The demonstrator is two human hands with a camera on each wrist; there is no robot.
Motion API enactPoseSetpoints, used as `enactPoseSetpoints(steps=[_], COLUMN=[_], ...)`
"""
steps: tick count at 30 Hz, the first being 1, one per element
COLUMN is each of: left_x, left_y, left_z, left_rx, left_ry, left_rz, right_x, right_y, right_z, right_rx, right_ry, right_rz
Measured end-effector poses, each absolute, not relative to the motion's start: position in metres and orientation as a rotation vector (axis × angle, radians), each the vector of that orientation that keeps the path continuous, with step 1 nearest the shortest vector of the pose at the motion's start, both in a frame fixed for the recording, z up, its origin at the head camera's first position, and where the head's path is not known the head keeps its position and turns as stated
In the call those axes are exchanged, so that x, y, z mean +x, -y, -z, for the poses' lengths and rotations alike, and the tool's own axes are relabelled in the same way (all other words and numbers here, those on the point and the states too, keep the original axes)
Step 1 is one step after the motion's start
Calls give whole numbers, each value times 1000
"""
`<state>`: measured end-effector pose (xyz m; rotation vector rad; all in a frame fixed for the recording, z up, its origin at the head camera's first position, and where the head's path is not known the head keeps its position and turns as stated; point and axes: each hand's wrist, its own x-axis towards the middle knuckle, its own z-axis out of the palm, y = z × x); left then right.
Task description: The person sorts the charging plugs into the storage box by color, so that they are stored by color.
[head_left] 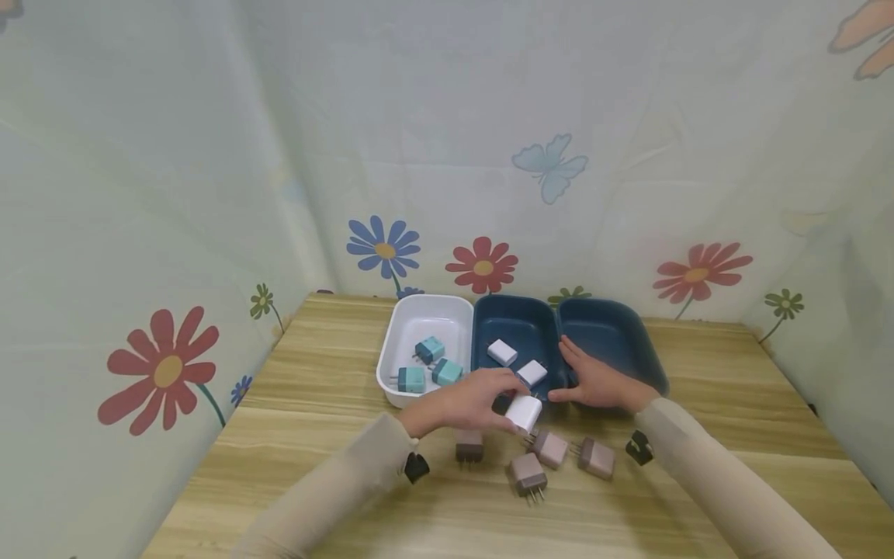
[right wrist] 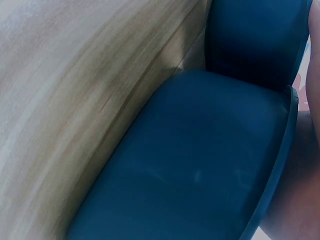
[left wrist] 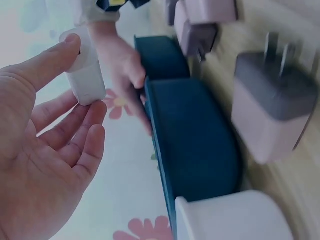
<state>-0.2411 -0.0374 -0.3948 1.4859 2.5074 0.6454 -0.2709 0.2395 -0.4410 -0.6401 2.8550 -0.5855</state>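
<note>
My left hand (head_left: pixel 478 400) pinches a white charger plug (head_left: pixel 524 412) between thumb and fingers, above the front edge of the middle dark blue bin (head_left: pixel 513 308). In the left wrist view, the thumb lies on the upper part of this white charger (left wrist: pixel 87 75) and the fingertips touch its lower end. Two white chargers (head_left: pixel 502 352) lie inside the middle bin. Over the adjoining rims of the middle bin and the right dark blue bin (head_left: pixel 615 341), my right hand (head_left: pixel 599 382) rests with thumb and fingers spread, holding no charger.
A white bin (head_left: pixel 388 341) at the left contains three teal chargers (head_left: pixel 410 380). Several pinkish-brown chargers (head_left: pixel 528 473) lie on the wooden table (head_left: pixel 335 497) in front of the bins, prongs pointing various ways. A flower-patterned curtain (head_left: pixel 433 178) hangs behind.
</note>
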Motion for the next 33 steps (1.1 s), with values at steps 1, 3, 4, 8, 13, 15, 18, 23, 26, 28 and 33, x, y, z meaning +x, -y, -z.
enactPoseSetpoints(steps=[1,3,4,8,13,15,18,23,26,28,33], left_x=[-243,-248,-250,-259,-268,-271,-276,-285,-290,-292,-295], left_y=[38,39,39,40,37,35,32,27,24,22,19], left_z=[394,394,393,390,389,390,394,401,406,408,413], left_rx=[1472,1440,1424,1333,1241,1216,1184,1140,1132,1137,1144], left_ry=[-2513,-2527,-2535,-2574,-2626,-2647,-2665,-2668,-2671,-2681,-2708], left_rz=[-662,-683,-692,-722,-757,-750,-733,-735,-732,-714,-671], right_x=[-270,-269,-269,-269,-269,-269,-270,-272,-272,-272,-273], right_y=[-239,-239,-239,-239,-239,-238,-238,-238,-238,-238,-238], right_z=[441,441,441,441,441,441,441,441,441,441,442], right_rx=[-635,-624,-618,-612,-604,-596,-595,-582,-580,-586,-584], right_ry=[-2852,-2844,-2842,-2844,-2839,-2834,-2833,-2832,-2827,-2826,-2829], right_rz=[589,592,592,586,595,597,587,581,590,591,588])
